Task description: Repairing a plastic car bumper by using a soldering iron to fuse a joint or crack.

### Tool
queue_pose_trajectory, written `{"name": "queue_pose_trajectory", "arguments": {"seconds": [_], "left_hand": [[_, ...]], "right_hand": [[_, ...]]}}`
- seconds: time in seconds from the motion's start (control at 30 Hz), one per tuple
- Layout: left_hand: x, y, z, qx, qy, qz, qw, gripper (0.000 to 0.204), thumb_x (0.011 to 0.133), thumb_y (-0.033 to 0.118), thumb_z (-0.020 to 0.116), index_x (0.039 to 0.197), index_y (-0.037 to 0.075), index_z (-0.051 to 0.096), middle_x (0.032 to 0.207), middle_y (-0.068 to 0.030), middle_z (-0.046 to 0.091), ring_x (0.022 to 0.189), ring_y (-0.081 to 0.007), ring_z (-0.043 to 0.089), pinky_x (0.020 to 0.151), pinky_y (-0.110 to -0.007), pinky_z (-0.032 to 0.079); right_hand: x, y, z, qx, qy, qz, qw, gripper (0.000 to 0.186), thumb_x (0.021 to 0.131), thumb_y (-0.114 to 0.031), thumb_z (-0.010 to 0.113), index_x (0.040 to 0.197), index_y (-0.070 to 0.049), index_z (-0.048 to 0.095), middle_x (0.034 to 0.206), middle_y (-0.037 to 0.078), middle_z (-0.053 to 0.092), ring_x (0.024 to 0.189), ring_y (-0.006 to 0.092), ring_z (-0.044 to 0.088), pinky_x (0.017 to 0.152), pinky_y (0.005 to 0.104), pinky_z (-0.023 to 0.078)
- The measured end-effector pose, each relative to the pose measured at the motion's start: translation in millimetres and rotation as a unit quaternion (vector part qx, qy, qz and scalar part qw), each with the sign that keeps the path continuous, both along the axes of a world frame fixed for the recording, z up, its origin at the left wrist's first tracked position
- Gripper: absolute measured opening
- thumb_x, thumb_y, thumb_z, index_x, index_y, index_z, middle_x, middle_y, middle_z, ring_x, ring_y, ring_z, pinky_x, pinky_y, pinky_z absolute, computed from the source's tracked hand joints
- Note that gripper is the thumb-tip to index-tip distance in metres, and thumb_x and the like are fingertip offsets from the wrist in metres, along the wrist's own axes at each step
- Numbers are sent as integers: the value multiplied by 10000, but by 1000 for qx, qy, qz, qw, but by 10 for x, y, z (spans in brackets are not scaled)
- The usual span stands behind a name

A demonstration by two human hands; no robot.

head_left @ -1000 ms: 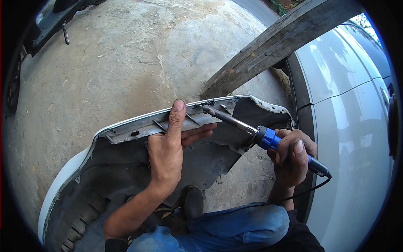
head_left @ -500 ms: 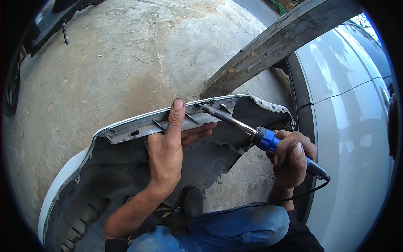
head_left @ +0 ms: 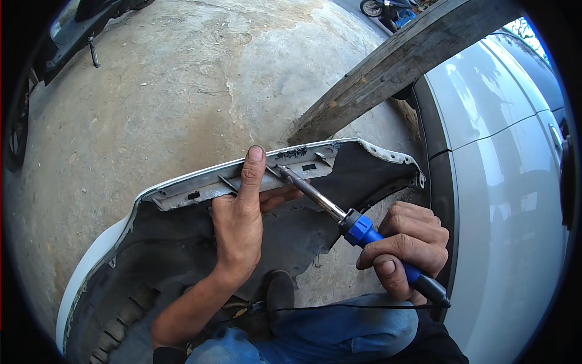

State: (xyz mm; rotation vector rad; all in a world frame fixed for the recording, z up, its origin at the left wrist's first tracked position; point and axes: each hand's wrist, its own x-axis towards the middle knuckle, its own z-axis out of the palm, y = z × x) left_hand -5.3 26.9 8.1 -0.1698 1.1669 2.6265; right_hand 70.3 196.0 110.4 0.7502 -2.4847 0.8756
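A white plastic car body panel [head_left: 90,261], its dark inner side up, lies across my lap. My left hand [head_left: 237,227] grips its ribbed upper flange, thumb over the edge, fingers partly hidden underneath. My right hand [head_left: 406,249] is closed around the blue handle of a soldering iron [head_left: 315,194] with a long metal shaft. The iron's tip is at a rib just right of my left thumb; whether it touches cannot be told. A dark, rough patch [head_left: 296,151] shows on the flange just above the tip. A black cord runs from the handle across my jeans.
A grey post [head_left: 364,82] slants up behind the panel. A white car [head_left: 497,206] stands close along the right. A dark vehicle [head_left: 73,30] is at the upper left on the concrete floor [head_left: 151,97]. A scooter [head_left: 388,13] is on the road at the top.
My right hand has moved down and turned, and the iron's tip has shifted left and down along the flange. A scooter has appeared on the road at the top.
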Motion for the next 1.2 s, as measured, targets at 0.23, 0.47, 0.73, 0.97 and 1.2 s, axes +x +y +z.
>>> {"name": "queue_pose_trajectory", "arguments": {"seconds": [0.23,0.47,0.73,0.97,1.2], "left_hand": [[11,-14,67,9,-2,-19,1000,498,1027,415,551,1054,-77,623,956,-232,714,858,-323,749,756,-405,638],[31,-23,57,5,0,-10,1000,498,1027,421,549,1058,-74,602,957,-237,712,852,-329,750,746,-401,640],[20,-11,44,15,-9,-17,1000,597,1034,477,503,1112,-110,583,964,-247,711,848,-341,749,739,-407,646],[19,-15,70,13,-13,-4,1000,585,1023,468,533,1099,-111,576,973,-240,699,823,-331,749,728,-416,649],[22,-23,70,22,-18,-3,1000,568,1014,456,558,1077,-107,584,964,-236,698,809,-320,748,724,-417,650]], "right_hand": [[84,68,1,-43,75,6,996,320,892,-357,692,862,-40,723,570,11,581,478,118,539,464,281,436],[236,67,-244,-246,11,-157,956,370,730,-171,839,990,-23,622,777,90,625,637,143,617,612,264,494],[209,155,-197,-222,-11,-141,965,220,739,-209,807,871,-79,690,746,90,628,640,137,592,581,259,465],[223,142,-267,-191,12,-101,976,211,760,-244,794,871,-96,692,721,88,631,617,148,598,568,267,475],[204,148,-277,-146,10,-116,982,230,796,-297,801,854,-105,689,715,93,647,597,152,632,556,268,494]]}}
